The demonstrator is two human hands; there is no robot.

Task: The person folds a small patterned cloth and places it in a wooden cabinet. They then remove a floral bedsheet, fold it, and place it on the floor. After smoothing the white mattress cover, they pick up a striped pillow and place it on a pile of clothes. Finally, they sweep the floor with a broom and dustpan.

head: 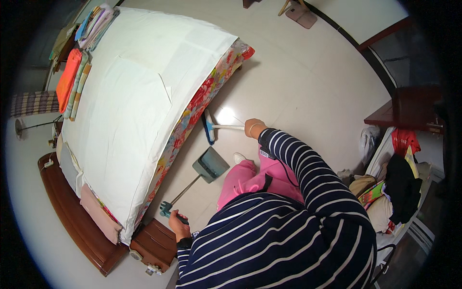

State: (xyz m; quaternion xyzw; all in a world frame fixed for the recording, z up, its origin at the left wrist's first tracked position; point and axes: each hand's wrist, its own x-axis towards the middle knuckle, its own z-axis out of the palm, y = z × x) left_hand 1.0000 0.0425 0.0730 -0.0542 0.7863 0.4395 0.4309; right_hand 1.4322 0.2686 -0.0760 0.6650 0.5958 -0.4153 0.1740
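Note:
My left hand (177, 223) is closed around the dark green handle of a long-handled dustpan (211, 165). Its grey-green pan rests on the tiled floor between the bed and my feet. In my right hand (255, 128) is the white pole of a broom (209, 126). The broom head, white and light blue with dark blue bristles, is on the floor beside the bed's floral skirt, ahead of the pan and apart from it. The lower end of the bristles points towards the bed.
A bed with a white sheet (137, 94) fills the left side, with folded cloths (70, 81) along its far edge. A brown nightstand (155, 244) stands near my left hand. At right are a dark red wooden desk (404, 112) and a pile of clothes (400, 188).

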